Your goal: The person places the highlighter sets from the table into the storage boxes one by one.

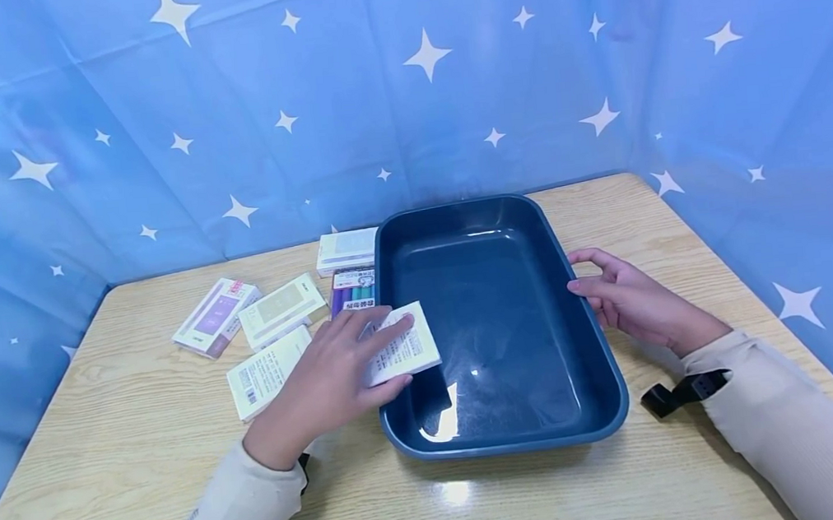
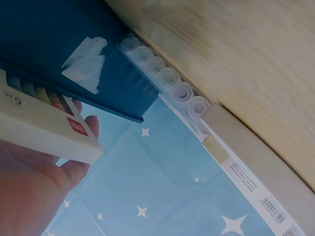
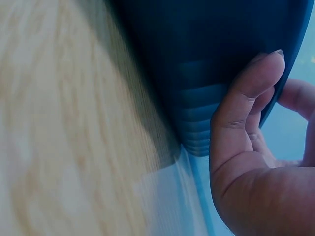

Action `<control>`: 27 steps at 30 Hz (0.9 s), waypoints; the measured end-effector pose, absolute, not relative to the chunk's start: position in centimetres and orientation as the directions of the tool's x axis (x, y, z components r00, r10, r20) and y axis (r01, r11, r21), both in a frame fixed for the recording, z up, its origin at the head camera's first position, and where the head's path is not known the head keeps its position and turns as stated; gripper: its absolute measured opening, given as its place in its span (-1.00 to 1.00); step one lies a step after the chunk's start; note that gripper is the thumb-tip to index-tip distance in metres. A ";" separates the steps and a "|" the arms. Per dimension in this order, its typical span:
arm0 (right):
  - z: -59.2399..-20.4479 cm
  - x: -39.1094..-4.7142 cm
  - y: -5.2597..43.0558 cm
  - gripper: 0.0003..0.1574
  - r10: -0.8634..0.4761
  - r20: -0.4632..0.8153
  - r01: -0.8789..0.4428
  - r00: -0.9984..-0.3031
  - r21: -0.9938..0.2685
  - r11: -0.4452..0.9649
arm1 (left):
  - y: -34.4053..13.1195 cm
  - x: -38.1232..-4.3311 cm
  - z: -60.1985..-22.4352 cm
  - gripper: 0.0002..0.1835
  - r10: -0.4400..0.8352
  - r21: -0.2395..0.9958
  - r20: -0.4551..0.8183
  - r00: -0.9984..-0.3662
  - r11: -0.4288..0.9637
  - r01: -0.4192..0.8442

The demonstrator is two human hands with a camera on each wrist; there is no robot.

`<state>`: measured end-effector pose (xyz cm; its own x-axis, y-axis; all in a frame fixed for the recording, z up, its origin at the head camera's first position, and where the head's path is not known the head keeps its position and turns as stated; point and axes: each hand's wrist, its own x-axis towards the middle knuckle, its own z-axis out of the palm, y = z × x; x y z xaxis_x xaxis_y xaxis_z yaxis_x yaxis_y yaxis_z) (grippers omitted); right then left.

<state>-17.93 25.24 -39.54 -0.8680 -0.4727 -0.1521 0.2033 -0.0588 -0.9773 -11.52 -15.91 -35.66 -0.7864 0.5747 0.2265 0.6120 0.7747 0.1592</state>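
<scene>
My left hand [image 1: 330,375] grips a flat white box [image 1: 403,345], tilted over the left rim of a dark blue plastic tray [image 1: 507,448]. In the left wrist view, the white box has a side window with several coloured pen-like sticks and a red label. Its printed back faces up in the head view. At the tray's right rim is my right hand [image 1: 631,299], thumb and fingers curled at the edge. The right wrist view shows the right hand [image 3: 261,162] close against the tray's outer wall [image 3: 197,83].
Left of the tray lie a purple-and-white box [image 1: 217,317], a pale beige-and-white box [image 1: 283,309] and a white box with a barcode [image 1: 268,372]. Beside the tray's left wall are a pack of coloured pens [image 1: 352,286] and another white box [image 1: 346,250]. A starred blue curtain [image 1: 342,93] hangs behind the wooden table [image 1: 106,452].
</scene>
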 end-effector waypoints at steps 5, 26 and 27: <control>-39.5 -17.9 25.3 -0.59 -0.470 -0.157 0.203 -0.868 -0.978 -0.048 | -15.8 -11.6 -35.9 -0.31 0.586 0.146 0.241 -0.774 0.766 0.626; -39.4 -17.9 25.3 -0.57 -0.485 -0.155 0.201 -0.861 -0.979 -0.044 | -13.1 -11.6 -35.6 -0.34 0.685 0.014 0.233 -0.691 0.708 0.706; -39.4 -17.9 25.3 -0.58 -0.486 -0.156 0.204 -0.860 -0.978 -0.047 | -13.0 -11.5 -35.6 -0.34 0.688 0.014 0.232 -0.688 0.705 0.709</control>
<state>-17.90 25.31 -39.42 -0.8600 -0.4859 -0.1560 0.2037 -0.0466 -0.9779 -11.55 -12.99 -35.62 -0.6881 0.6875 0.2320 0.7090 0.7050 0.0136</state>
